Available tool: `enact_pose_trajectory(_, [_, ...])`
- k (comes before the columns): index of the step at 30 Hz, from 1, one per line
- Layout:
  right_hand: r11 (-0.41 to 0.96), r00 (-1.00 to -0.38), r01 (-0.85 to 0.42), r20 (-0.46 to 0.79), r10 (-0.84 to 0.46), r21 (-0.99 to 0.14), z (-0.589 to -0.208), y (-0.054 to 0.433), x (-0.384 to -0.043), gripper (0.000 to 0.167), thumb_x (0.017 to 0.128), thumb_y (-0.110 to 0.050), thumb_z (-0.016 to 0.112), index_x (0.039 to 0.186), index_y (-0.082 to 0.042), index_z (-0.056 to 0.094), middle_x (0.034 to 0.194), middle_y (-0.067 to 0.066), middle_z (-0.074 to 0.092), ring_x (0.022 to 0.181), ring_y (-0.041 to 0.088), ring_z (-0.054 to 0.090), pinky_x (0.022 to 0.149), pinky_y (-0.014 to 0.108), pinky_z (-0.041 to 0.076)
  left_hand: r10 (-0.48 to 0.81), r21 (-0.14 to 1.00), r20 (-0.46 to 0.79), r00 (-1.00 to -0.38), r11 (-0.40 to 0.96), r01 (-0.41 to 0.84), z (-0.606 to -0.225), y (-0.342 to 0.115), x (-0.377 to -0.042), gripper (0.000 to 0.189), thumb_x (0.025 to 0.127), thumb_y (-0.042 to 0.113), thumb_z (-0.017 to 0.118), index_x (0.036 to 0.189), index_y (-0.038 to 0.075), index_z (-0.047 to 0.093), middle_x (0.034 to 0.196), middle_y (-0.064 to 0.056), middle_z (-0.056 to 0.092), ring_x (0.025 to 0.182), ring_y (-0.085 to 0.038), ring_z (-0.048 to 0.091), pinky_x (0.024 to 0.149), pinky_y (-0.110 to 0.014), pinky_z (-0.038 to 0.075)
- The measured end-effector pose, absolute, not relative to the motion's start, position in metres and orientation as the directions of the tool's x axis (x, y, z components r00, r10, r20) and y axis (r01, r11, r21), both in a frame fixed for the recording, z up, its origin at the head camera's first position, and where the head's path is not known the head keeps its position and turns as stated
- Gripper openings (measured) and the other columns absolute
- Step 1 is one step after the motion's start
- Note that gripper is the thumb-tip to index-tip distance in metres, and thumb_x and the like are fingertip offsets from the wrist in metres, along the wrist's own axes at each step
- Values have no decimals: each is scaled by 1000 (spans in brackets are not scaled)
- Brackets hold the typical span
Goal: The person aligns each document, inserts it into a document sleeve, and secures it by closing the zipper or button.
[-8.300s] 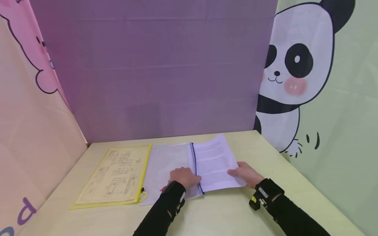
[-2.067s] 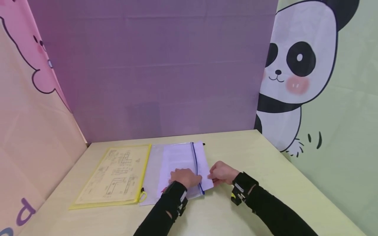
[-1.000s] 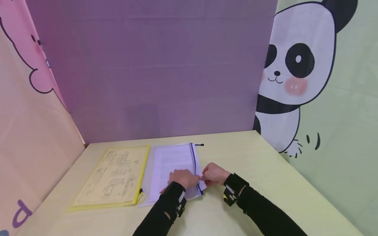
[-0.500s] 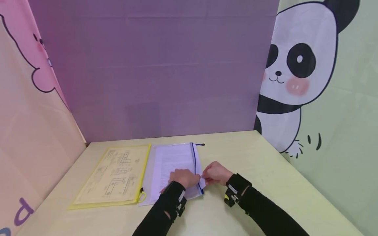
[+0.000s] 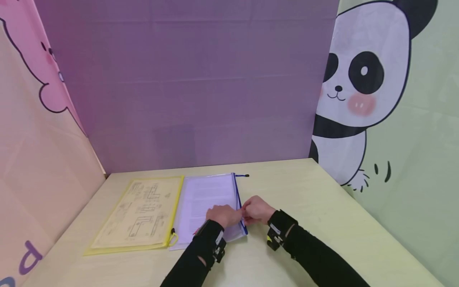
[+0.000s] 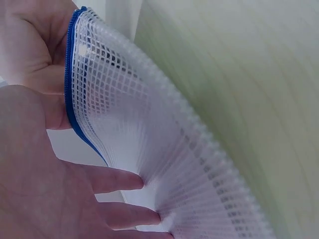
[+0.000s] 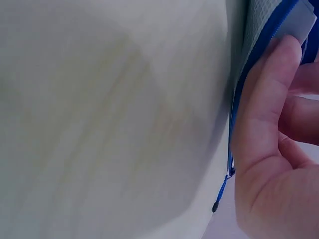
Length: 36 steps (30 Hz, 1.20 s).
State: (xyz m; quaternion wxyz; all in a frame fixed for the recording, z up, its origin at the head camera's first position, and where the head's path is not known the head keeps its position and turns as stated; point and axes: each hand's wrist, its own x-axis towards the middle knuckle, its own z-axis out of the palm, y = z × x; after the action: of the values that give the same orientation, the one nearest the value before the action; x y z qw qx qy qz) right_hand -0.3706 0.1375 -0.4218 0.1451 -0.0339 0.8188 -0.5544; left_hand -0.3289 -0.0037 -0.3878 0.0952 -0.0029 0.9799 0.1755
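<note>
A clear mesh zip pouch (image 5: pixel 184 237) with a blue zipper lies on the table, with printed paper (image 5: pixel 211 191) inside it. My left hand (image 5: pixel 224 215) holds the pouch near its mouth. In the left wrist view its fingertips press into the mesh while its thumb is at the blue zipper edge (image 6: pixel 69 74). My right hand (image 5: pixel 257 210) is at the mouth, close to the left thumb. Between its thumb and fingers it pinches the paper's white corner (image 7: pixel 301 22), seen between the blue edges in the right wrist view. The hands hide part of the mouth.
A yellow-edged zip pouch (image 5: pixel 136 215) holding a sheet of drawings lies to the left, alongside the clear one. A blue zipper pull (image 5: pixel 242 175) sticks out at the far corner. A purple wall panel (image 5: pixel 197 87) rises behind the wooden table (image 5: pixel 305 191).
The paper, earlier mostly outside on the right, has slid left into the pouch and no longer shows beyond the zipper in the head view. My right hand has moved left with it.
</note>
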Motion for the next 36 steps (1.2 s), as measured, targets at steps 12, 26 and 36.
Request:
enact_pose_trajectory(12, [518, -964, -16, -125, -236, -855, -419, 127, -374, 23, 80, 13, 55, 86, 6, 75, 69, 5, 66, 59, 14, 61, 53, 26, 56, 25, 347, -195, -981, 937, -45, -391, -2, -333, 61, 100, 53, 41, 111, 1, 71, 118, -18, 68, 107, -34, 58, 102, -53, 41])
enact_pose_trajectory(26, [531, -932, -72, -132, -337, -844, -422, 139, -371, 16, 81, 13, 57, 84, 6, 72, 69, 7, 67, 60, 18, 67, 59, 33, 61, 47, 328, -223, -974, 944, -30, -389, -1, -331, 65, 95, 54, 45, 120, -1, 70, 131, -22, 62, 122, -34, 52, 107, -53, 36])
enact_pose_trajectory(36, [530, -937, -49, -144, -317, -847, -419, 152, -371, 9, 86, 5, 60, 85, 5, 70, 69, 12, 70, 58, 19, 68, 57, 36, 61, 12, 358, -239, -971, 931, -77, -391, 1, -325, 72, 91, 58, 61, 132, 0, 62, 142, -31, 47, 127, -47, 42, 104, -62, 39])
